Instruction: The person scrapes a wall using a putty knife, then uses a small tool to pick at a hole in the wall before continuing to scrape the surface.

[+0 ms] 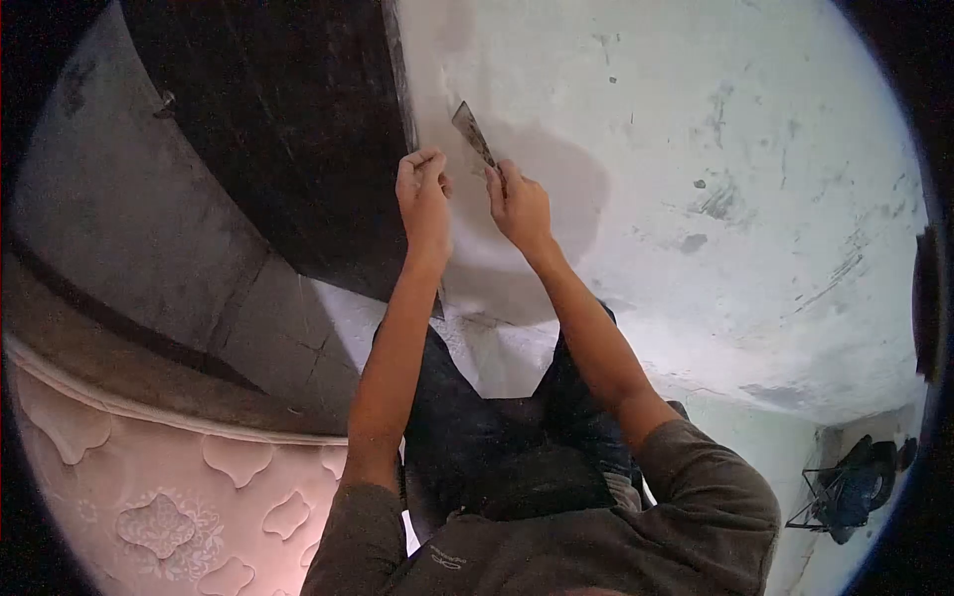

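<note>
My right hand (521,207) grips a putty knife (472,131) by its handle. The knife's stained metal blade points up and to the left, close to the white wall (676,129). Beside it, my left hand (424,194) is held up near the edge of a dark door (288,119). The fingers of my left hand are curled in, and I cannot see what they hold, if anything. A damp-looking darker patch (566,189) spreads on the wall behind my right hand.
A pink quilted mattress (159,497) lies at the lower left. Grey floor tiles (278,338) show beyond it, under the door. Dark scuffs mark the wall on the right. A black object on a thin metal stand (850,487) is at the lower right.
</note>
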A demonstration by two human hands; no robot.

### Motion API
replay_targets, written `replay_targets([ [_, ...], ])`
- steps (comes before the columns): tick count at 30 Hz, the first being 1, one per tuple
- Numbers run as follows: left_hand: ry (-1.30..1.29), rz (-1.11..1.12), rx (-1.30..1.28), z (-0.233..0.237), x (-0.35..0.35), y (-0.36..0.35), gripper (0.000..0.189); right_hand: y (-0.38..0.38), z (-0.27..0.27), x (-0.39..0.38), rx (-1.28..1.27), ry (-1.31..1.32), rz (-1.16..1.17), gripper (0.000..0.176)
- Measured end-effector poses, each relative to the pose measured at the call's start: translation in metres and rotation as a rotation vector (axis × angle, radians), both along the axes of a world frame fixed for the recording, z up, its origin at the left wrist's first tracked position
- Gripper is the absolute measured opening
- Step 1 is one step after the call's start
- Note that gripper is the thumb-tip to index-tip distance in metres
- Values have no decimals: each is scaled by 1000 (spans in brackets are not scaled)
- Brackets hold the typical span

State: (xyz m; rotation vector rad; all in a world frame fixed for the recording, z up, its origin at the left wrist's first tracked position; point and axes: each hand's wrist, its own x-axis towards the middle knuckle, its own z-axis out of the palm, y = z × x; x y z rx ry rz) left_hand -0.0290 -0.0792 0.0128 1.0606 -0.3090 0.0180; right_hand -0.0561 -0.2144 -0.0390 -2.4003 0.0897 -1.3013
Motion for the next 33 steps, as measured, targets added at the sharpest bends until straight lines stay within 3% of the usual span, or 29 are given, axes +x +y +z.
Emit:
replay_targets([
  [3, 37, -9, -2, 2, 0, 0, 17, 5, 5, -4, 143, -194, 2, 12],
  [6, 34, -11, 5, 1, -1, 0, 17, 2, 3, -1, 27, 54, 9, 13],
  [9, 45, -13, 9, 1, 0, 0, 17, 3, -1, 0, 84, -161, 3, 14],
  [13, 12, 11, 21, 0, 1, 1, 17, 3, 6, -1, 47, -61, -1, 13],
  [19, 31, 5, 15, -1, 1, 2, 19, 3, 2, 5, 150, -174, -12, 11],
  [22, 37, -20, 7, 1, 1, 2, 14, 5, 3, 4, -6, -63, 2, 12],
  [25, 50, 8, 32, -2, 3, 2, 19, 3, 3, 4, 185, -195, 10, 14],
  [27, 22, 15, 20, -5, 9, 1, 18, -2, 2, 10, -10, 52, -18, 14],
  [30, 89, 0, -3, -3, 11, 2, 15, 1, 3, 7, 168, -129, 29, 15],
  [33, 68, 23, 7, -3, 10, 3, 14, -3, 4, 11, 69, -95, -33, 14],
])
